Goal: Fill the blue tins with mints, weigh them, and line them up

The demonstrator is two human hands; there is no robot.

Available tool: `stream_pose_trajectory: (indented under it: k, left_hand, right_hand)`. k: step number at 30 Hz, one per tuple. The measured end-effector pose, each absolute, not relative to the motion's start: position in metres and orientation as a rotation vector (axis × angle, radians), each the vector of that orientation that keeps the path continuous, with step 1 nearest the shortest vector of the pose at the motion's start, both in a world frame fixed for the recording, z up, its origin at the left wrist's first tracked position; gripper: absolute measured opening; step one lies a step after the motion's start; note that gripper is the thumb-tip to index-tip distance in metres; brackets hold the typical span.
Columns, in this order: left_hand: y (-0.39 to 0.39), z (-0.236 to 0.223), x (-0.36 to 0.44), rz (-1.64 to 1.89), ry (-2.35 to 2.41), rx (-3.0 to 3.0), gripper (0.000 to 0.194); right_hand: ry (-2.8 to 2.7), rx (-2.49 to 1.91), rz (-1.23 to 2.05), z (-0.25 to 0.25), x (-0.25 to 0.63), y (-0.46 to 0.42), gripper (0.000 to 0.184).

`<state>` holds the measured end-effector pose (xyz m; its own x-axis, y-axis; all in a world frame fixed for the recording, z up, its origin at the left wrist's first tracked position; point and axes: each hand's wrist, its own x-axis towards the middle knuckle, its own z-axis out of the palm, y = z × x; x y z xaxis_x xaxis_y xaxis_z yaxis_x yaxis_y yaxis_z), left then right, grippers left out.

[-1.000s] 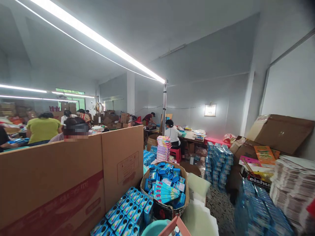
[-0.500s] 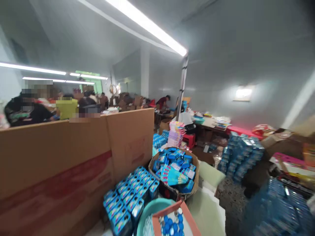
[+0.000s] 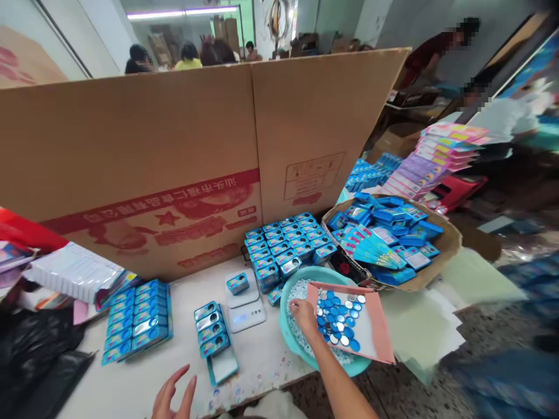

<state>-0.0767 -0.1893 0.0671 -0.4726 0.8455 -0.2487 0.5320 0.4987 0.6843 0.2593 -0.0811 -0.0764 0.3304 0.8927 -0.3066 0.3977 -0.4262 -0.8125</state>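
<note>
My left hand (image 3: 173, 397) is at the bottom edge, thumb and fingers apart, with nothing in it. Close by stands a short row of small blue printed boxes (image 3: 212, 330) in a blue tray (image 3: 223, 365), one end of which shows a bare white bottom. My right hand (image 3: 304, 318) reaches over a turquoise basin (image 3: 286, 334) filled with small pale beads (image 3: 301, 291). Its fingers are curled together at the beads; whatever they hold is hidden. Beside it, a pink-edged box lid (image 3: 378, 326) resting on the basin carries blue and silver round caps (image 3: 335, 314).
One blue box (image 3: 237, 283) sits on a small white scale (image 3: 247, 314). Stacked blue boxes (image 3: 283, 247) and a carton of loose blue boxes (image 3: 395, 227) stand behind the basin. More boxes (image 3: 138, 320) lie left. A tall cardboard panel (image 3: 209, 134) closes the back; people work beyond.
My view has swung down and left onto the table. Both hands, the scale and the left-hand boxes have come into sight; no hands showed before.
</note>
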Motion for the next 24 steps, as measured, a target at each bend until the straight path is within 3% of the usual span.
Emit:
stream_pose_trajectory:
  k: [9, 16, 24]
  left_hand:
    - [-0.193, 0.056, -0.062, 0.767, 2.120, 1.182, 0.060]
    - [-0.187, 0.053, -0.066, 0.784, 2.057, 1.184, 0.057]
    - [-0.195, 0.027, -0.079, 0.850, 2.038, 1.122, 0.057]
  right_hand:
    - [-0.733, -1.797, 1.177, -0.082, 0.260, -0.090, 0.030]
    - [-0.555, -1.618, 1.278, -0.056, 0.253, -0.103, 0.039]
    - [-0.649, -1.387, 1.376, -0.018, 0.156, -0.066, 0.039]
